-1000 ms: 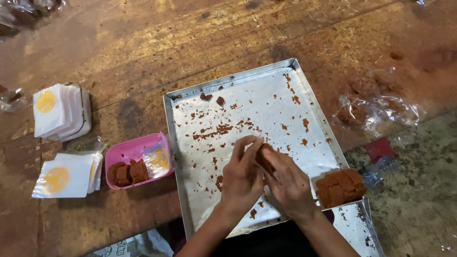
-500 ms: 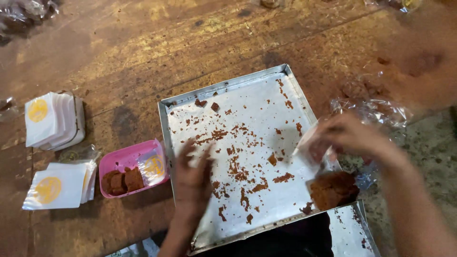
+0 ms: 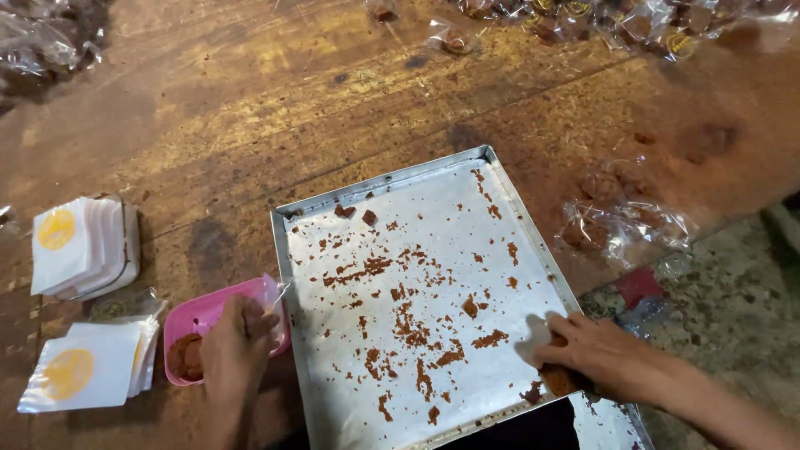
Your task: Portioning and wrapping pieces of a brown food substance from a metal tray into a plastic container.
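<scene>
A metal tray [image 3: 433, 200] scattered with brown crumbs lies on the wooden table. My right hand [image 3: 596, 354] rests on a block of brown sweet [image 3: 557, 379] at the tray's lower right corner, fingers curled over it. My left hand [image 3: 236, 342] reaches into a pink plastic container [image 3: 187, 312] left of the tray and pinches a clear wrapper [image 3: 271, 296]. A brown piece [image 3: 185, 357] lies in the container, partly hidden by my hand.
Two stacks of white paper packets with yellow circles [image 3: 79, 242] [image 3: 87, 362] lie at the left. Wrapped sweets in clear plastic [image 3: 621, 221] sit right of the tray, more along the far edge [image 3: 625, 21]. The table ends at right over a speckled floor [image 3: 733, 308].
Both hands were together over the tray's lower middle, then parted. My left hand went left to the pink container; my right hand went to the brown block at the lower right corner.
</scene>
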